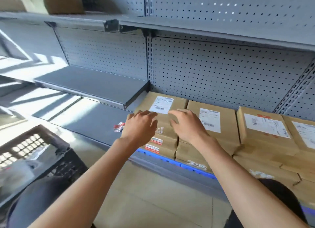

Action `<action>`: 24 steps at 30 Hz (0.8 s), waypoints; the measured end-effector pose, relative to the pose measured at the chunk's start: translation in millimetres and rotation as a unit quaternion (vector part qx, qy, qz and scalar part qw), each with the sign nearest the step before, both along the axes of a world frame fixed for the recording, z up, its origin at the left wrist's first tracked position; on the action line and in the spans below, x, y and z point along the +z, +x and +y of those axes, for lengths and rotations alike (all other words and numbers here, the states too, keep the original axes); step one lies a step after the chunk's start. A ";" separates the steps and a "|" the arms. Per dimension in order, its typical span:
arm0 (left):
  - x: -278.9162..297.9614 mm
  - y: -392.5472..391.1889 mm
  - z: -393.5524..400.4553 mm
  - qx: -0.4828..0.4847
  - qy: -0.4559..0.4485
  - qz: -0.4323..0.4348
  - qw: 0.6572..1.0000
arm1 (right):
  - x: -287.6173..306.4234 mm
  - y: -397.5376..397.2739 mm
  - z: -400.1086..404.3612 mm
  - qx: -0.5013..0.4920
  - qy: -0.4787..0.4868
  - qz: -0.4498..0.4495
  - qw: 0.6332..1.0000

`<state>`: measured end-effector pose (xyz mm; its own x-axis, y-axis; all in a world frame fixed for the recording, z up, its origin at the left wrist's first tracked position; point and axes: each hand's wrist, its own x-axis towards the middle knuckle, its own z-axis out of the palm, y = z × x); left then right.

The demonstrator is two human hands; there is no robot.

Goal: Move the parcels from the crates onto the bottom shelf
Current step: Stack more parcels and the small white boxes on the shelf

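At the lower left of the frame stands a black plastic lattice crate (36,152), with pale, blurred contents that cannot be made out. Right of it, on the bare grey metal bottom shelf (92,120), lies a small red-and-white sticker scrap (119,127). At centre, the person's left hand (140,125) lies with fingers spread and relaxed on the near left part of the leftmost brown cardboard parcel (170,103), which tops a stack at the left end of the row and carries a white shipping label (161,104). The right hand (185,124), fingers loosely extended, rests on that parcel's right edge, just beside the neighbouring brown labelled parcel (219,125). Neither hand curls round anything. Further right, more brown labelled boxes (262,130) sit stacked along the same shelf against the grey perforated back panel (221,74), above a blue plastic strip (163,157) at the shelf's front edge
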<state>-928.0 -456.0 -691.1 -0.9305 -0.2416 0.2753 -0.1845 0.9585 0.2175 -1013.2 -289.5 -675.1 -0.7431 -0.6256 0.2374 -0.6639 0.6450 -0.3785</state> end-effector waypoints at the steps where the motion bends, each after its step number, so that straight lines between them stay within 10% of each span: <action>1: 2.3 11.8 -16.8 0.015 -0.003 0.002 1.000 | 1.4 7.6 -19.2 0.015 -0.003 0.000 1.000; 24: -9.3 261.3 -188.2 0.384 0.067 0.018 0.921 | -46.2 164.4 -317.4 0.362 0.009 -0.091 0.928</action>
<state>-666.7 -644.2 -700.4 -0.4620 -0.8587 0.2218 -0.7874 0.5122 0.3430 -848.7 -606.9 -721.3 -0.1536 -0.9790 0.1337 -0.8518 0.0626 -0.5200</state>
